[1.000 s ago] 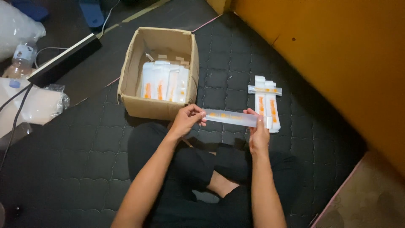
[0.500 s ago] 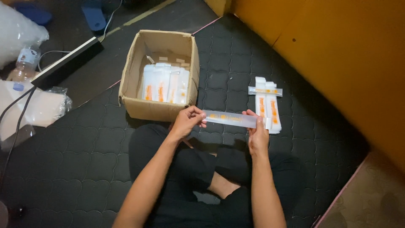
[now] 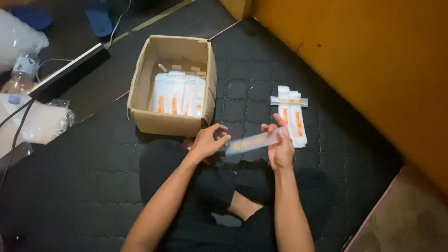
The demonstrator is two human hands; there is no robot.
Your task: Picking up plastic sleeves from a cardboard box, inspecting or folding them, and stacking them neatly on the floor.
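A person sits cross-legged on a dark quilted mattress (image 3: 93, 154), and between the two hands a long, narrow clear packet (image 3: 252, 142) with orange marks lies nearly level, tilted slightly up toward 3 o'clock. The left hand (image 3: 207, 140) pinches the packet's left end between thumb and fingertips, and the right hand (image 3: 280, 149) grips the right end with the fingers curled around it and the thumb on top. Just beyond the left hand, at 11 o'clock, an open cardboard box (image 3: 140, 100) stands with its near wall close to the knuckles; inside it, a row of white packets (image 3: 179, 93) with orange stripes stands on edge. At 1 o'clock from the right hand, a small stack of the same packets (image 3: 293, 116) lies flat on the mattress, one laid crosswise on top; its near end sits just beside the right fingertips. An orange wall (image 3: 373, 70) runs along the mattress edge from 12 to 4 o'clock, well apart from the stack, leaving a bare strip of mattress between. At 9 to 10 o'clock, beyond the mattress edge, a long dark bar (image 3: 70, 72), a plastic bottle (image 3: 21, 74) and cables lie on the floor.
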